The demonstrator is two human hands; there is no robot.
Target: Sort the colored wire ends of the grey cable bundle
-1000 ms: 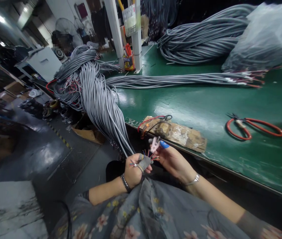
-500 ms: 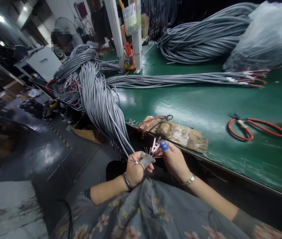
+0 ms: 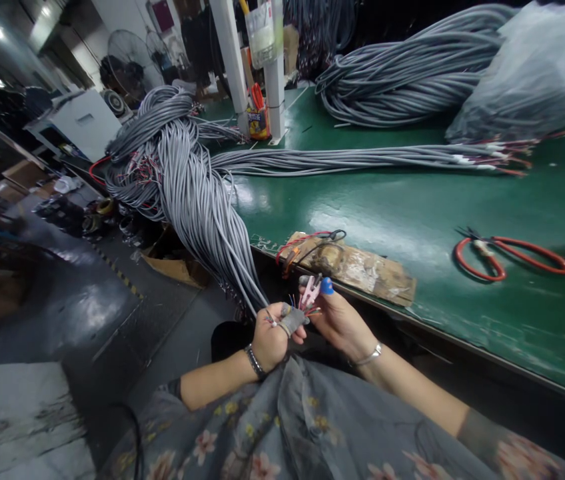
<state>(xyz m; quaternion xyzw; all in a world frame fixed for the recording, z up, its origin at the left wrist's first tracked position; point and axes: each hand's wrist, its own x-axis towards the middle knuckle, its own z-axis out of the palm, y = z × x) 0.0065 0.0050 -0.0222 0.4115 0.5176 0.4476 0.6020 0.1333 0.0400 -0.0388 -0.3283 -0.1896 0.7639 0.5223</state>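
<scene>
My left hand (image 3: 271,340) is closed around the end of a grey cable, its thumb in a grey cover. Thin coloured wires (image 3: 312,311) fan out past that thumb. My right hand (image 3: 345,325), with a blue cover on one fingertip, grips a small pink clip-like tool (image 3: 310,291) beside the wires. Whether its jaws touch a wire is too small to tell. From the left hand the cable runs up into a thick bundle of grey cables (image 3: 202,193) draped over the bench edge.
On the green bench (image 3: 387,207) lie red-handled pliers (image 3: 485,257) at the right. A worn wooden board (image 3: 377,273) with red and black leads sits by the front edge. Further back are a coiled cable bundle (image 3: 402,80), a plastic bag (image 3: 537,73) and a white post (image 3: 276,100).
My right hand has shifted slightly left and turned, with the pink tool moving in its fingers. The left hand stays almost still around the cable.
</scene>
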